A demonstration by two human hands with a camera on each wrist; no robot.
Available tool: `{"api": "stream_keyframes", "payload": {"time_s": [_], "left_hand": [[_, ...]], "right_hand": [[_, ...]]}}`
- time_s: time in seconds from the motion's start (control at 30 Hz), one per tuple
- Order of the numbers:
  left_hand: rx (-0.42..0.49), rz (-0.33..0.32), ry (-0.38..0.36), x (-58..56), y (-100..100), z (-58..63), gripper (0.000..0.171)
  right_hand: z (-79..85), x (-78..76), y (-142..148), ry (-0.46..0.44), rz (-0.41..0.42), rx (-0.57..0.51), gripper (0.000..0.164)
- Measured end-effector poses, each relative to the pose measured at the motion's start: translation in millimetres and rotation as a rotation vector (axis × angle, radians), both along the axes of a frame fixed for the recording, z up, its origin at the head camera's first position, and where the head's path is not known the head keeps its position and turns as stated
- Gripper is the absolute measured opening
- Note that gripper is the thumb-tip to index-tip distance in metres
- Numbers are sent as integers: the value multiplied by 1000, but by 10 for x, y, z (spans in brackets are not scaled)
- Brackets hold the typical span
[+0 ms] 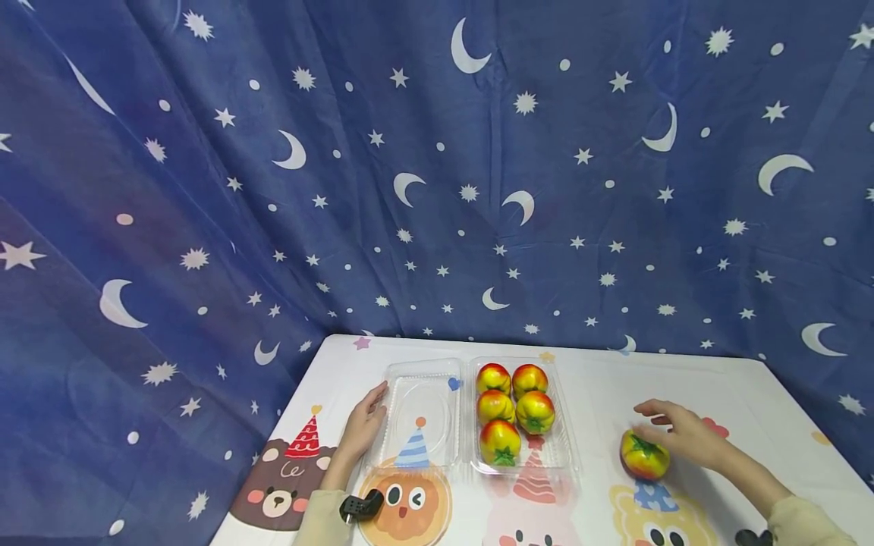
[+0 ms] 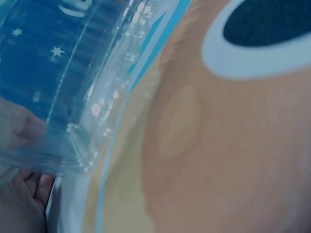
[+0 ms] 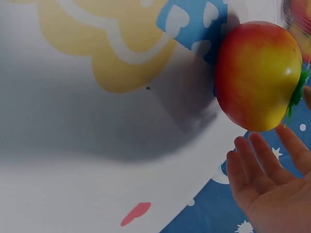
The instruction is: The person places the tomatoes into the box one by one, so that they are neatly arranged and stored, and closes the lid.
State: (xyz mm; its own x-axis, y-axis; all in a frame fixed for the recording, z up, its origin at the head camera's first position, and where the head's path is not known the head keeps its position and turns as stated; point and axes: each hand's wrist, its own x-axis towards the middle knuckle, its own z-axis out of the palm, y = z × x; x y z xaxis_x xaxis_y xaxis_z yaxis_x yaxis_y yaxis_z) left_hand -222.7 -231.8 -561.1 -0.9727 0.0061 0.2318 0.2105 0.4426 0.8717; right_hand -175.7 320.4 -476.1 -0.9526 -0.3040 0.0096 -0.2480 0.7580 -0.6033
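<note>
My right hand [image 1: 686, 436] is over a red and yellow toy persimmon [image 1: 645, 455] with green leaves, at the right of the table. In the right wrist view its fingers are spread and nearly straight beside the persimmon [image 3: 260, 75]; I cannot tell whether they touch it. My left hand [image 1: 362, 428] is at the left edge of the clear plastic box's lid [image 1: 389, 436], fingers loosely bent. Clear plastic [image 2: 80, 141] partly covers that hand in the left wrist view. Several similar persimmons [image 1: 495, 407] sit in the box's right half [image 1: 563, 447], and the lid half holds none.
The white tablecloth [image 1: 594, 387] carries printed cartoon animals, including a bear [image 1: 280, 485] at the left front. A blue curtain [image 1: 437, 189] with moons and stars hangs behind the table and along its left side.
</note>
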Motion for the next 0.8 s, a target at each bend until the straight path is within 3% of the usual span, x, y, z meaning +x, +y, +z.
{"api": "stream_keyframes", "payload": {"time_s": [0.53,0.8], "left_hand": [[-2,9,3,-8,-8,-34,48],[6,-6,0,-4,-15,-48,48]], "right_hand": [[-102,39,33,-96,-28,-10,39],[-82,75,42,-135,34,28,35]]}}
